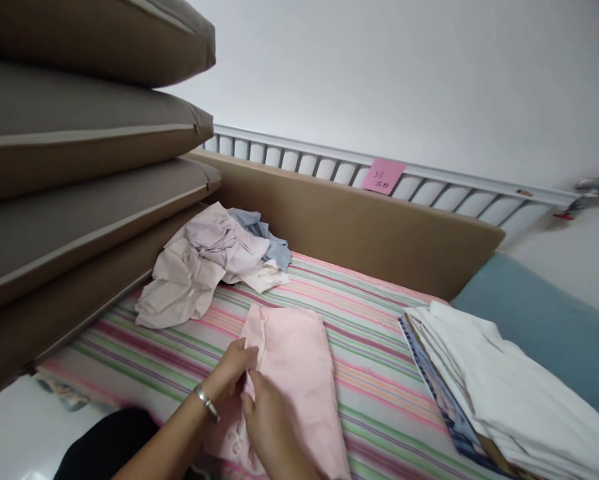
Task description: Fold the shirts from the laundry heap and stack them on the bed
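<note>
A pale pink garment (pixel 299 373) lies folded lengthwise on the striped bedsheet (pixel 369 333). My left hand (pixel 232 370), with a metal bracelet at the wrist, pinches the garment's left edge near its middle. My right hand (pixel 272 430) is closed on the same edge just below, its thumb pressed on the cloth. Both hands touch each other at the fold.
A heap of crumpled pale clothes (pixel 206 267) lies behind the pink garment. A stack of folded white clothes (pixel 504 387) sits at the right. Brown cushions (pixel 79 173) are piled at the left. A brown headboard (pixel 369 227) and white railing with a pink note (pixel 383 177) stand behind.
</note>
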Motion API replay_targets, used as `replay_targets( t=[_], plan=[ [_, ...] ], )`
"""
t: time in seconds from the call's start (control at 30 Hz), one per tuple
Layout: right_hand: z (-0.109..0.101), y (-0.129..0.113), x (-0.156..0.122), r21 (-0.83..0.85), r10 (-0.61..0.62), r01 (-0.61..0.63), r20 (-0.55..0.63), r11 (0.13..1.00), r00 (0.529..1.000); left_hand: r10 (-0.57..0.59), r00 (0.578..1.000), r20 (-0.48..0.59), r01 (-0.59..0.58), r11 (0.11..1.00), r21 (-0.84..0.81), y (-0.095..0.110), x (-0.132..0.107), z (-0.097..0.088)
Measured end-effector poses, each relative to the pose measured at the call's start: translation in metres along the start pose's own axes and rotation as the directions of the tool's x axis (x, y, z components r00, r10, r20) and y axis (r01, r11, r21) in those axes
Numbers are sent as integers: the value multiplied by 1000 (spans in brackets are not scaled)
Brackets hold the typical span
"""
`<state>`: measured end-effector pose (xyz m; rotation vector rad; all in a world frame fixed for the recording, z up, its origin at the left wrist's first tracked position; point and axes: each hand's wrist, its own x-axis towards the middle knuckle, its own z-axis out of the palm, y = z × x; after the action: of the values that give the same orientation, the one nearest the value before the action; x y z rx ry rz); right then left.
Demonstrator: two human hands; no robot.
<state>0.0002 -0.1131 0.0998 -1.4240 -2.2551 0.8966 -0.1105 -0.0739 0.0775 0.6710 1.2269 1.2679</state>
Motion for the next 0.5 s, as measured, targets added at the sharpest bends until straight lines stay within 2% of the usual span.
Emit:
replay_targets(
  t=[0.1, 0.17, 0.23, 0.3, 0.37, 0.43, 0.5],
  plan=[
    [-8, -11, -11, 131, -102, 91, 82, 987, 991, 34, 999, -22, -32, 997, 73, 4, 13, -8],
    [-18, -8, -18, 177, -162, 139, 122, 974, 979, 74, 996, -57, -64, 986, 156, 7, 19, -19],
    [-35, 10, -20, 181, -154, 147, 24, 972, 988, 123, 988, -98, -96, 965, 245, 6, 20, -33],
    [-57, 40, -14, 184, -53, 86, -175, 979, 983, 172, 974, -149, -115, 937, 330, 2, 16, -44],
    [-79, 74, -1, 272, 160, -77, -297, 959, 941, 219, 953, -209, -121, 908, 400, -6, 7, -53],
    [-97, 102, 16, 465, 404, -265, -231, 845, 885, 254, 927, -277, -101, 878, 467, -16, -6, -57],
    [-106, 120, 35, 589, 527, -380, -92, 713, 845, 253, 918, -306, -57, 847, 528, -28, -19, -58]
  ],
)
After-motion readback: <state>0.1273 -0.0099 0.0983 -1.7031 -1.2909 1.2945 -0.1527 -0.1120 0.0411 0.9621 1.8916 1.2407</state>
